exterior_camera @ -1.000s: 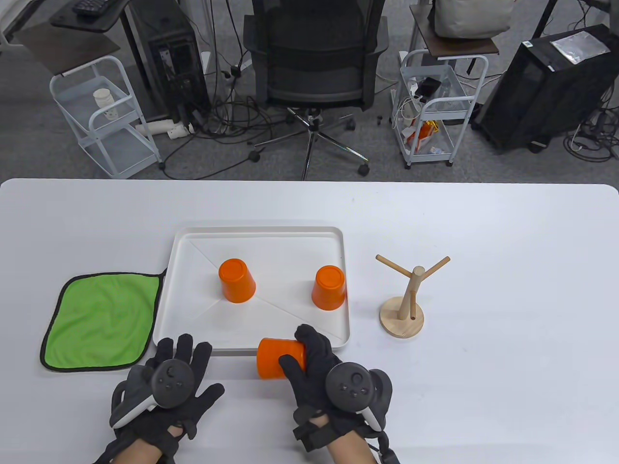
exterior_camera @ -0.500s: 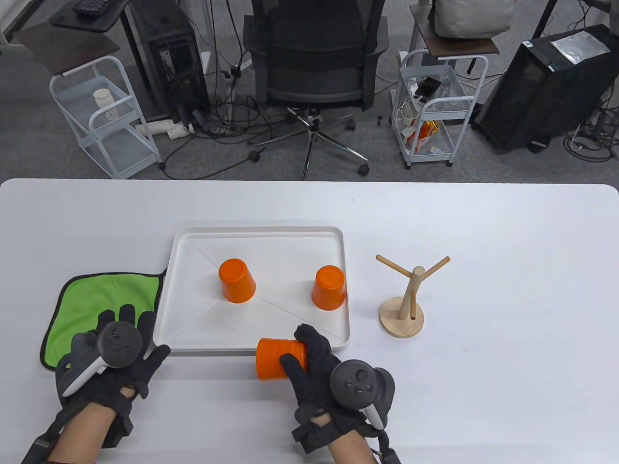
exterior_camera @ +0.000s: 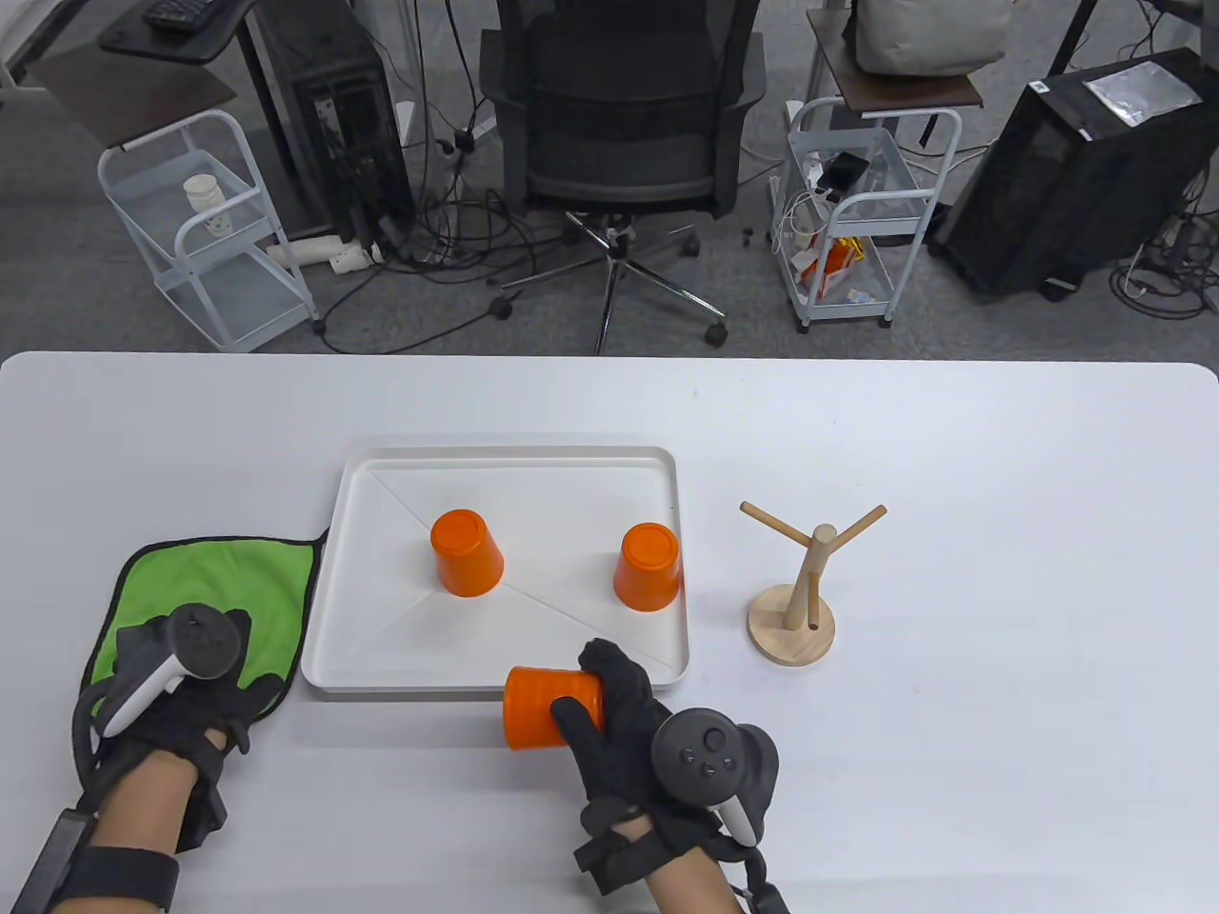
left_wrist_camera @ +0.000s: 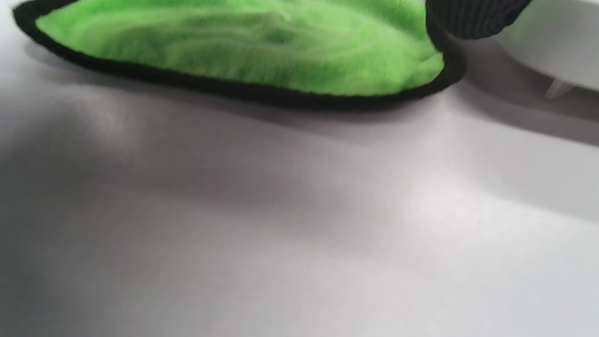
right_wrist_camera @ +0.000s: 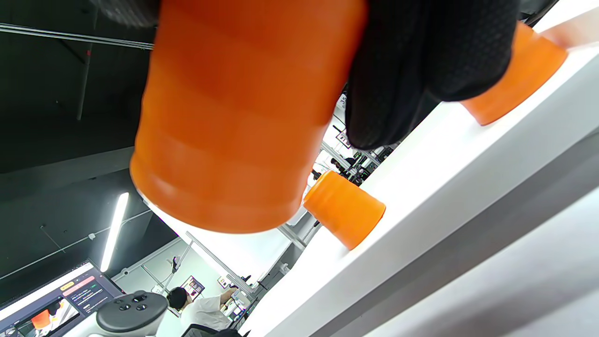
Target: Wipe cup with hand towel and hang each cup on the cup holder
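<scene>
My right hand (exterior_camera: 595,695) grips an orange cup (exterior_camera: 545,706) held on its side just in front of the white tray (exterior_camera: 514,459); in the right wrist view my gloved fingers (right_wrist_camera: 421,61) wrap that cup (right_wrist_camera: 243,117). Two more orange cups (exterior_camera: 465,552) (exterior_camera: 649,566) stand upside down in the tray. My left hand (exterior_camera: 190,666) lies on the near part of the green hand towel (exterior_camera: 219,590), fingers bent down under the tracker; a grip on it is hidden. The left wrist view shows the towel's black-edged border (left_wrist_camera: 243,47) and one fingertip (left_wrist_camera: 472,18). The wooden cup holder (exterior_camera: 800,590) stands bare to the tray's right.
An office chair (exterior_camera: 619,124), two white trolleys (exterior_camera: 214,238) (exterior_camera: 857,219) and computer cases stand beyond the table's far edge. The tray sits between the towel and the cup holder.
My left hand has moved left from the table in front of the tray onto the green towel. My right hand has kept the cup nearly still.
</scene>
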